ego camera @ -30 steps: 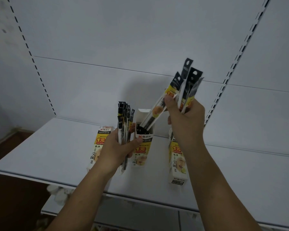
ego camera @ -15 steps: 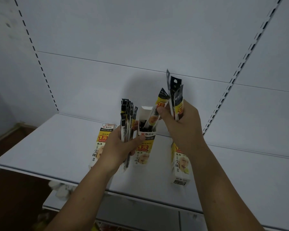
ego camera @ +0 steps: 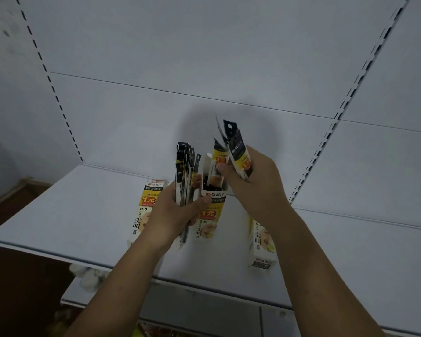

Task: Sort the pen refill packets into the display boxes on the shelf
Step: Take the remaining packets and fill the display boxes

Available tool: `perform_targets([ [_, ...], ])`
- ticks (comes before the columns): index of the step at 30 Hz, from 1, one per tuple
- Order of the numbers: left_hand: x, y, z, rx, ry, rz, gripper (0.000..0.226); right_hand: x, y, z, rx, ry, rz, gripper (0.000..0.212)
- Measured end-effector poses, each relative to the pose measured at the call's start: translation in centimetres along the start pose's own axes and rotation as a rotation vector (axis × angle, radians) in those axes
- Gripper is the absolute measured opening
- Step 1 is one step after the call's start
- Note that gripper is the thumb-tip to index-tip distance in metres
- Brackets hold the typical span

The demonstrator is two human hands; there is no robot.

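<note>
**Item:** pen refill packets, in two lots.

- **Sheaf** [ego camera: 185, 173]: it stood upright in the left hand [ego camera: 173, 212], whose fingers and thumb were curled round its lower half. It was just beside the middle display box [ego camera: 210, 215].
- **Fanned packets** [ego camera: 238, 154]: a few were held spread in the right hand [ego camera: 255, 188].
- **Single packet** [ego camera: 218, 161]: it was pinched under that same hand's thumb, with its lower end inside the mouth of the middle display box.

**Handling, by my estimate:** the packets looked like light, thin film sleeves, slick and stiffened only by the refill inside. They seemed apt to bend or slip out of a fan. They would be best taken near the black header end with the hang hole and fed in tail first.

**Receptacles:** three cardboard boxes sat on the white shelf [ego camera: 58, 215].

- **Left display box** [ego camera: 145, 210]: it was partly hidden behind the left hand.
- **Middle display box:** it was upright and open, with dark packet ends showing within.
- **Right display box** [ego camera: 261, 242]: it was partly behind the right forearm, and I could not tell whether it stood or lay.

**Obstructions:** the raised flap [ego camera: 207, 161] stood at the back of the middle display box. The sheaf crowded its mouth on one side, and the contents already inside narrowed the gap.

**Surroundings:** there was a slotted upright [ego camera: 326, 142], a plain back panel and a lower shelf. Something pale [ego camera: 88, 276] lay beneath, too blurred to identify.
</note>
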State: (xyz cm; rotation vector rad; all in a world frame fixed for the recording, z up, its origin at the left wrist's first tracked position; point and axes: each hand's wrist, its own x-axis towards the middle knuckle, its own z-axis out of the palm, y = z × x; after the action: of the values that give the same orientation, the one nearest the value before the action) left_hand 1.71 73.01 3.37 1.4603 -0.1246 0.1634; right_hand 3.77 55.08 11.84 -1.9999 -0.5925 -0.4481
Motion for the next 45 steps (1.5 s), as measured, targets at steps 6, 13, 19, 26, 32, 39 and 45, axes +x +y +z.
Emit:
perform_targets([
  [6,0.0,-0.1,0.0,-0.006,0.002,0.003,0.017,-0.1,0.0,0.0,0.001,0.059,-0.040,0.025],
  [13,-0.1,0.0,0.0,0.025,0.009,0.007,0.014,0.0,1.0,0.6,-0.240,-0.110,-0.036,0.040],
  [19,-0.1,0.0,0.2,0.035,0.000,-0.005,0.019,0.5,-0.3,0.0,0.038,0.023,0.040,0.007],
  [26,-0.1,0.1,0.0,-0.002,0.012,-0.006,0.033,0.0,1.3,0.6,-0.081,-0.064,0.051,0.018],
  [32,-0.1,0.0,-0.2,0.017,0.002,-0.012,0.024,0.1,1.5,0.2,-0.052,-0.103,0.078,0.022],
  [39,0.0,0.0,-0.1,0.030,0.013,0.003,0.020,0.9,1.7,0.6,-0.246,-0.205,0.089,0.021],
  [45,0.0,-0.1,-0.2,0.018,0.007,0.002,0.012,1.7,1.5,-0.5,-0.203,-0.295,0.031,0.016],
])
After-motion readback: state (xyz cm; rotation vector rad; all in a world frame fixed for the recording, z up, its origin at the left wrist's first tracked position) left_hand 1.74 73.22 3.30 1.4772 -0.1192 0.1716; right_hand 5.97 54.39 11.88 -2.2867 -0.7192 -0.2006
